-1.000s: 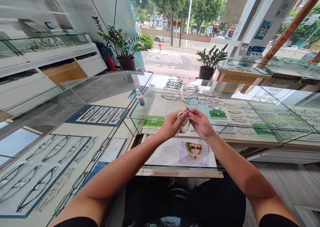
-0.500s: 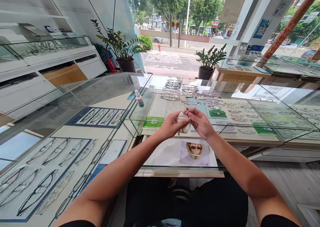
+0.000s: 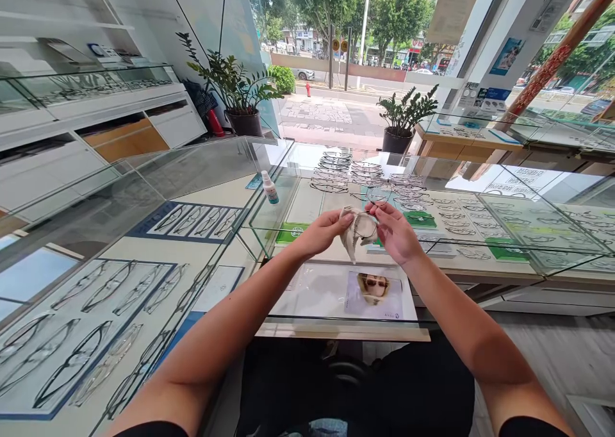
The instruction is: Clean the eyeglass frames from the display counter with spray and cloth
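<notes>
Between my fingers above the glass counter point(image 3: 307, 296) is a pair of thin-rimmed eyeglasses point(image 3: 379, 195). My right hand point(image 3: 398, 235) pinches its frame near the middle, with one round lens toward the far side and the other nearer me. A cream cleaning cloth point(image 3: 353, 243) hangs from my left hand point(image 3: 323, 233), pinched between thumb and fingers. The cloth lies beside and partly behind the near lens. My right fingers cover part of the frame.
Several rows of eyeglasses point(image 3: 335, 161) lie on the counter beyond my hands. A small spray bottle point(image 3: 270, 188) stands on the glass at the left. Framed trays of eyeglasses point(image 3: 202, 222) fill the left showcase. Potted plants point(image 3: 398, 120) stand by the window.
My hands have drawn slightly apart. The cloth, bunched around the near lens before, now hangs loosely from my left hand, and more of the eyeglasses shows, shifted a little right.
</notes>
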Demonstrator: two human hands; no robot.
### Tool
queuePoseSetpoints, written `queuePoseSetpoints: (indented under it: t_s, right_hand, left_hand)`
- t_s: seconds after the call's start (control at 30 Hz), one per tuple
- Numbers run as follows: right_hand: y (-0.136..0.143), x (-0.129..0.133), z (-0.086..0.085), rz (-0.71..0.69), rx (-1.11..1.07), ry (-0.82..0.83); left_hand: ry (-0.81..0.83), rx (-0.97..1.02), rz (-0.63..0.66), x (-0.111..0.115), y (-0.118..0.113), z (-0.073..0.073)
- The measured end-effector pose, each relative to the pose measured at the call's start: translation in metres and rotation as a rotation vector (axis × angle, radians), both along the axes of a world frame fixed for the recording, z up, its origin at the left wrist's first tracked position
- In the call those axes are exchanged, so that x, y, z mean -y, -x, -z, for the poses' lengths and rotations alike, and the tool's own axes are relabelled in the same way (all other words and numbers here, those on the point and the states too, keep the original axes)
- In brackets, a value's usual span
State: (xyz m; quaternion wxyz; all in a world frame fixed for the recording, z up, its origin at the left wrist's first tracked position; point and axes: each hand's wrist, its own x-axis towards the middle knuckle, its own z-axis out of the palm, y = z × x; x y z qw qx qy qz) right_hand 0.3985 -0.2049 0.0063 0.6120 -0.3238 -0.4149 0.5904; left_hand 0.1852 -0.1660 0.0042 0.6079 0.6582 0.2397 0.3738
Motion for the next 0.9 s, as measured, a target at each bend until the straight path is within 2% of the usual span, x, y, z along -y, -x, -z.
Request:
queuePoseSetpoints:
  t_s: [0.13, 0.23, 0.33, 0.47, 0.67, 0.9]
  right_hand:
    - [-0.003, 0.001, -0.001, 0.010, 0.090, -0.093]
    - [-0.001, 0.003, -0.001, -0.040, 0.163, -0.128]
    - [0.001, 0.005, -0.001, -0.103, 0.247, -0.131]
    - [0.005, 0.006, -0.001, -0.118, 0.311, -0.140]
    - [0.009, 0.006, 0.002, -0.185, 0.288, -0.099]
    - [0.010, 0.009, -0.002, -0.217, 0.229, -0.032]
  left_hand:
    - [0.087, 0.137, -0.175, -0.007, 0.004, -0.001]
    - [0.126, 0.196, -0.210, -0.008, 0.007, -0.005]
    - [0.121, 0.221, -0.191, -0.006, 0.008, -0.010]
    - [0.099, 0.207, -0.157, -0.003, 0.008, -0.012]
    - [0.058, 0.146, -0.126, 0.001, 0.008, -0.010]
    - [0.074, 0.131, -0.006, 0.004, 0.012, -0.016]
